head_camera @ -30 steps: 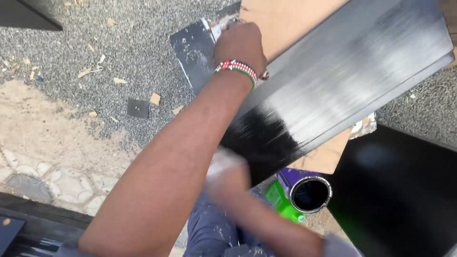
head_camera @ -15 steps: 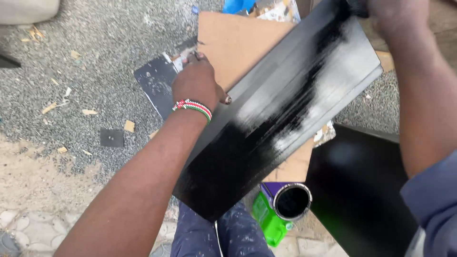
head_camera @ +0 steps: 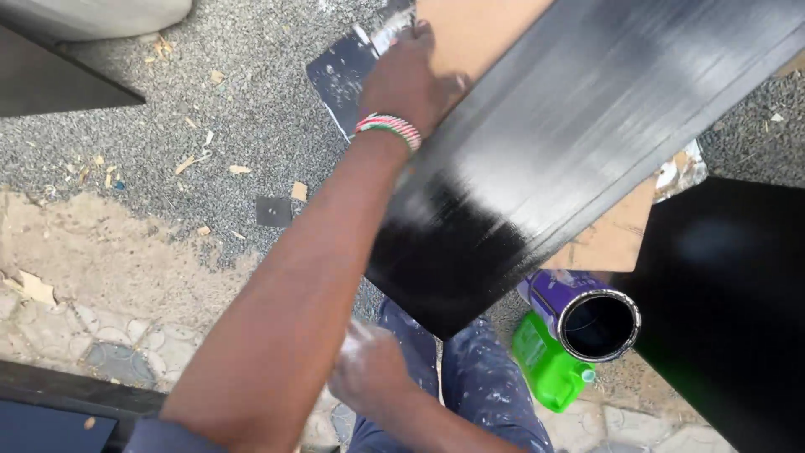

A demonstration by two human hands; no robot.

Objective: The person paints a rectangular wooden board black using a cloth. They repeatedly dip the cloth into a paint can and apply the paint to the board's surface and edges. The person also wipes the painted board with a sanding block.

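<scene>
A long black painted board [head_camera: 570, 126] lies slanted across brown cardboard [head_camera: 478, 33] on the gravel; its near end is wet glossy black and the rest is streaked grey. My left hand [head_camera: 411, 80], with a beaded band at the wrist, grips the board's left edge, thumb on the board. My right hand [head_camera: 369, 369] is blurred just below the board's near end, over my paint-specked trousers [head_camera: 478, 386]. Whether it holds anything cannot be told.
An open purple can of black paint [head_camera: 597, 325] and a green bottle [head_camera: 545, 369] stand right of my legs. A large black panel [head_camera: 729, 310] lies at the right and another dark panel [head_camera: 50, 80] at top left. Wood chips and a small black square [head_camera: 273, 211] dot the gravel.
My right hand has swept back from the board's far end to the near end by my knees. The board's surface now shows more even black streaks. My left hand stayed on the board's edge.
</scene>
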